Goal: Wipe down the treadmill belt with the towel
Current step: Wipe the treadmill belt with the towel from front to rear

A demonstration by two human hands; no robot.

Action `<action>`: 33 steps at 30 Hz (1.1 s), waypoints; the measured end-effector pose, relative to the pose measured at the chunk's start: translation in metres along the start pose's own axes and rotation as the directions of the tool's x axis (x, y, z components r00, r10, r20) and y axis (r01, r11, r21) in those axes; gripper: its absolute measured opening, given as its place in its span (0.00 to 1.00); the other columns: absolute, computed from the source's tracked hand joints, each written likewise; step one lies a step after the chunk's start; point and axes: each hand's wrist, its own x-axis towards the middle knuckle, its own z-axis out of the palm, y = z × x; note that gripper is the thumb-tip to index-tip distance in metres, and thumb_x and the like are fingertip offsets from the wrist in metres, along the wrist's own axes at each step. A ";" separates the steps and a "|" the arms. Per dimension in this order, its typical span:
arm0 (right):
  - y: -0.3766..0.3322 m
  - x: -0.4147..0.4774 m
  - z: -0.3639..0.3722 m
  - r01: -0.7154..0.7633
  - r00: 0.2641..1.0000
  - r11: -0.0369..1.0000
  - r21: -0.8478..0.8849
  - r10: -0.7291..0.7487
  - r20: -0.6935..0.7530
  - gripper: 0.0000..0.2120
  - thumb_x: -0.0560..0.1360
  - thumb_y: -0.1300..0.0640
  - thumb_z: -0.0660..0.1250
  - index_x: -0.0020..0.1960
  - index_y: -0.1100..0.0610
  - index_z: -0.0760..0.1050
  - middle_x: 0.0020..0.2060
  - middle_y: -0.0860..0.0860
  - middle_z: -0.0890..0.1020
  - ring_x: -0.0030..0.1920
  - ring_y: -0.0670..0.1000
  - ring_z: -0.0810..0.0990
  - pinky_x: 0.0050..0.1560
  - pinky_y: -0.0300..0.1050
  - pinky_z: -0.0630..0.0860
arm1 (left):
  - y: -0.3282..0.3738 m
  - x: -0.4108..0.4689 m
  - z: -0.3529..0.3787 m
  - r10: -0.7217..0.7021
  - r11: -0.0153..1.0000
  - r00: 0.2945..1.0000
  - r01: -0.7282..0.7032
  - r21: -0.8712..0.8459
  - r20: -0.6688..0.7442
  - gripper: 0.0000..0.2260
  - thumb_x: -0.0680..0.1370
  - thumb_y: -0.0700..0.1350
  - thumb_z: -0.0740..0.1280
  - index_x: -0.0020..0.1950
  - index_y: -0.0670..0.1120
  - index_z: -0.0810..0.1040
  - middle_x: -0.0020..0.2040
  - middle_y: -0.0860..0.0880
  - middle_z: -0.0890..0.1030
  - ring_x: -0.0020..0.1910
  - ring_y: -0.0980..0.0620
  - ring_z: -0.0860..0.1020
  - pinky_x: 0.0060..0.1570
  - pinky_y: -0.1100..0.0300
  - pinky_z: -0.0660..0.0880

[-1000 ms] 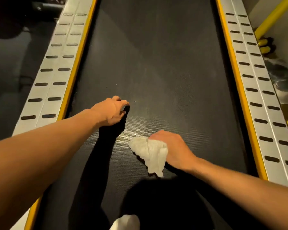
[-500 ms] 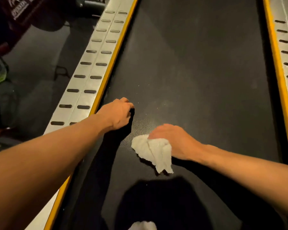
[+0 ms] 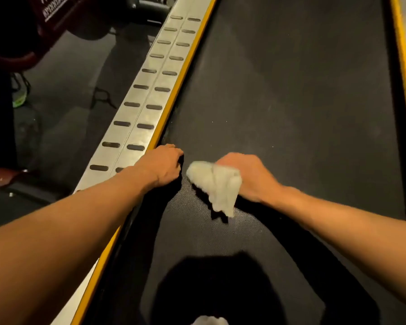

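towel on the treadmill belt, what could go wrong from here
1. The left hand braces on the belt right beside the yellow edge strip; if the belt slips under that weight, fingers might get pinched at the gap.
2. The right hand grips the towel bunched up, so little cloth may touch and the pale specks ahead could be missed.

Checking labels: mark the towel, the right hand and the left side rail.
towel (image 3: 217,184), head view, middle of the crumpled white cloth.
right hand (image 3: 251,177), head view, back of the hand gripping the towel.
left side rail (image 3: 143,106), head view, silver surface between the slot rows.
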 end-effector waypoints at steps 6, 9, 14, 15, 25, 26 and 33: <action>0.066 0.085 -0.041 -0.340 0.914 0.940 -0.039 0.320 -0.248 0.11 0.77 0.53 0.59 0.47 0.59 0.77 0.43 0.53 0.83 0.46 0.59 0.80 0.42 0.46 0.67 | -0.003 0.005 -0.006 -0.013 1.000 1.000 0.013 0.008 -0.002 0.17 0.78 0.44 0.60 0.67 0.44 0.76 0.63 0.39 0.78 0.59 0.40 0.78 0.60 0.48 0.76; 0.038 0.085 -0.013 -0.209 0.970 0.967 -0.146 0.187 -0.155 0.09 0.76 0.54 0.58 0.37 0.51 0.68 0.38 0.51 0.80 0.44 0.59 0.80 0.39 0.45 0.66 | 0.001 0.003 -0.002 -0.011 0.997 0.999 0.008 0.081 0.038 0.19 0.79 0.45 0.58 0.70 0.44 0.71 0.68 0.39 0.72 0.61 0.39 0.75 0.61 0.48 0.73; -0.001 0.046 0.000 0.154 0.985 0.982 -0.109 -0.144 0.095 0.08 0.78 0.54 0.59 0.40 0.52 0.72 0.40 0.50 0.81 0.44 0.56 0.80 0.39 0.46 0.70 | -0.008 0.003 0.004 0.028 0.997 0.998 -0.032 0.069 0.054 0.21 0.80 0.44 0.57 0.74 0.49 0.66 0.74 0.40 0.64 0.64 0.39 0.73 0.64 0.47 0.71; 0.008 0.053 -0.006 0.136 0.990 0.983 -0.119 -0.139 -0.011 0.10 0.77 0.54 0.59 0.42 0.55 0.76 0.41 0.53 0.82 0.45 0.58 0.81 0.41 0.47 0.73 | -0.010 0.002 0.003 0.024 0.999 0.999 -0.026 0.039 0.046 0.22 0.80 0.43 0.57 0.75 0.50 0.65 0.75 0.41 0.64 0.65 0.39 0.73 0.66 0.48 0.70; 0.004 0.062 0.010 0.051 0.999 0.993 -0.106 -0.049 0.019 0.08 0.77 0.51 0.59 0.46 0.48 0.77 0.43 0.45 0.82 0.45 0.54 0.80 0.43 0.47 0.75 | -0.013 -0.001 -0.003 -0.050 0.984 0.989 0.025 -0.176 -0.138 0.18 0.79 0.41 0.59 0.68 0.50 0.75 0.65 0.45 0.78 0.63 0.44 0.76 0.63 0.52 0.71; -0.008 0.048 0.012 0.134 0.987 0.989 -0.067 -0.127 0.094 0.09 0.78 0.53 0.59 0.48 0.48 0.78 0.45 0.44 0.82 0.47 0.52 0.80 0.45 0.46 0.74 | -0.014 0.000 -0.003 -0.079 0.974 0.980 0.037 -0.224 -0.184 0.17 0.79 0.41 0.59 0.66 0.50 0.77 0.63 0.46 0.79 0.61 0.45 0.76 0.62 0.53 0.72; 0.035 0.116 -0.027 -0.076 0.978 0.984 -0.161 0.042 -0.206 0.08 0.78 0.53 0.58 0.46 0.54 0.74 0.43 0.46 0.80 0.48 0.55 0.80 0.44 0.45 0.67 | -0.030 0.005 -0.008 -0.304 0.884 0.876 0.113 -0.453 -0.374 0.15 0.79 0.41 0.59 0.61 0.48 0.79 0.58 0.47 0.82 0.55 0.46 0.80 0.60 0.55 0.74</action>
